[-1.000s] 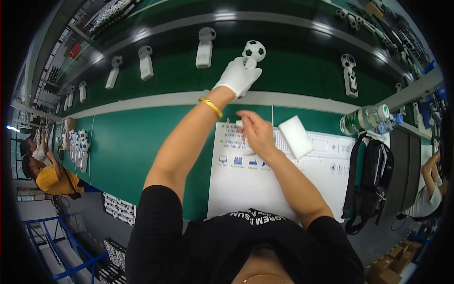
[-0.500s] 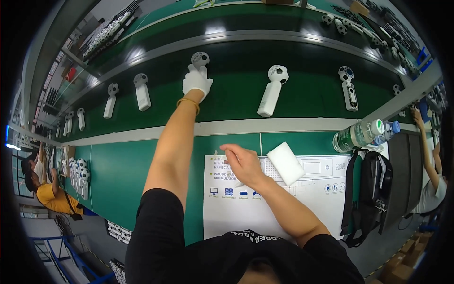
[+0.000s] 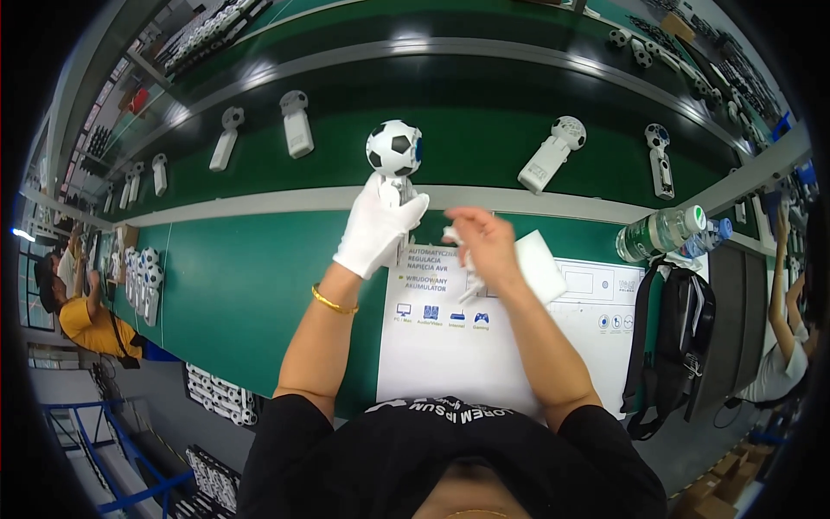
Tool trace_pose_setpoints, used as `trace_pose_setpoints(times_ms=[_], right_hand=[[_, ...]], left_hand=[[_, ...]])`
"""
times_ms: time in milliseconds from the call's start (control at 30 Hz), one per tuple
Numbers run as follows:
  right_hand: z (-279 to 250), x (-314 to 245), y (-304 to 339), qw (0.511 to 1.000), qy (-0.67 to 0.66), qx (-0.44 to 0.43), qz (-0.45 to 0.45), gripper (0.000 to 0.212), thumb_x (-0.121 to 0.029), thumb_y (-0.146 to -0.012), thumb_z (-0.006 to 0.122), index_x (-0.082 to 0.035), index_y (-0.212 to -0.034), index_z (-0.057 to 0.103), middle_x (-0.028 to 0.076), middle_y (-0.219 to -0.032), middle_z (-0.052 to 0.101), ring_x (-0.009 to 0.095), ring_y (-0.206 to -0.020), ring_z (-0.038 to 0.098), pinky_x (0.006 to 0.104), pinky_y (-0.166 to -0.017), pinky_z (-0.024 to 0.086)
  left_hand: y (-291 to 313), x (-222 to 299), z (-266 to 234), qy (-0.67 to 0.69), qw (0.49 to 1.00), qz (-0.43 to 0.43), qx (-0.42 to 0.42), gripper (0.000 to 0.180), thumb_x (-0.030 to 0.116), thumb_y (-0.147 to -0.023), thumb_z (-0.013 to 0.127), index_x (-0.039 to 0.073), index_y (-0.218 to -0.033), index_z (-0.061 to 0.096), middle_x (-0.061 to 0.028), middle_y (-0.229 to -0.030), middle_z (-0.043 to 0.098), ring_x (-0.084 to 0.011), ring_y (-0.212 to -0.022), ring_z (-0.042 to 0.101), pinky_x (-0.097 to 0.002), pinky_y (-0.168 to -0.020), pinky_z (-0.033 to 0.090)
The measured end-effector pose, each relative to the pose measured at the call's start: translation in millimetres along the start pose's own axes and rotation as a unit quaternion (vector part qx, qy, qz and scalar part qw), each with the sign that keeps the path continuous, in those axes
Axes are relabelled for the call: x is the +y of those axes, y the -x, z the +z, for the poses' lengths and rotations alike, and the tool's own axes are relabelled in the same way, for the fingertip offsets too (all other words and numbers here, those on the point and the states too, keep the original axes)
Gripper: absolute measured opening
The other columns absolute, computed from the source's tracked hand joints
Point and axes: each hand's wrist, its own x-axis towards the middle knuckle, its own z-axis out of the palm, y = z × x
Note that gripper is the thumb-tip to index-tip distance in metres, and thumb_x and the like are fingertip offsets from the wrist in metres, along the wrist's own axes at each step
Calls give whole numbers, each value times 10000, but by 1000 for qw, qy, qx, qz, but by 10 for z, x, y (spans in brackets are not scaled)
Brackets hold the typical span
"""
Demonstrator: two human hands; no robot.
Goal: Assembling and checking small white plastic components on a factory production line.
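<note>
In a white glove, my left hand [image 3: 376, 227] is closed round the handle of a handheld device with a soccer-ball head [image 3: 393, 149]. The ball points up and away, above the near edge of the dark green belt; most of the handle is hidden by the glove. To its right, my bare right hand [image 3: 488, 246] hangs over the printed sheet [image 3: 432, 359] with its fingers curled. Bits of something white stick out from those fingers, too blurred to name. Beside the right wrist lies a white rectangular block [image 3: 543, 268], partly covered by the hand.
More ball-headed devices lie spaced along the belt [image 3: 467, 104], one [image 3: 553, 156] to the right. Bottles [image 3: 661, 233] and a black bag [image 3: 683, 337] stand at the right of the green table [image 3: 233, 303]. Several devices [image 3: 149, 277] stand at its left end. Other people work at both sides.
My left hand has drawn back from the belt toward me, bringing a ball-headed device with it. My right hand has moved slightly right and away from me. Devices on the belt have shifted right.
</note>
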Motion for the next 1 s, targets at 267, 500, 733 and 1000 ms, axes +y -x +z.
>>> trace_pose_setpoints(times_ms=[267, 500, 733, 1000], right_hand=[[-742, -711, -222, 896, 444, 18, 13, 285, -107, -896, 531, 35, -1122, 630, 133, -882, 706, 186, -754, 665, 292, -702, 521], [-1076, -614, -573, 813, 570, 111, -44, 296, -121, -882, 537, 39, -1106, 646, 175, -930, 701, 276, -913, 675, 330, -846, 501], [-705, -951, -634, 952, 264, 111, -104, 272, -131, -915, 550, -1, -1138, 634, 92, -900, 701, 135, -780, 655, 273, -685, 521], [796, -871, -15, 756, 350, -8, -553, 240, -40, -883, 537, -24, -1089, 659, 92, -815, 682, 148, -700, 646, 268, -620, 501]], left_hand=[[447, 21, -166, -98, 995, 12, 32, 307, 170, -788, 662, 8, -1006, 520, -95, -839, 618, -216, -753, 623, -321, -710, 499], [638, 30, -233, -150, 986, 50, 49, 279, 160, -793, 648, 6, -999, 540, -139, -878, 642, -295, -810, 636, -363, -752, 499], [690, 88, -161, -152, 987, 43, 41, 266, 145, -800, 640, 12, -1012, 549, -153, -897, 647, -326, -838, 636, -387, -756, 499], [739, -212, -51, -170, 950, 261, 13, 263, 150, -797, 649, 16, -997, 547, -199, -900, 639, -392, -832, 614, -426, -725, 497]])
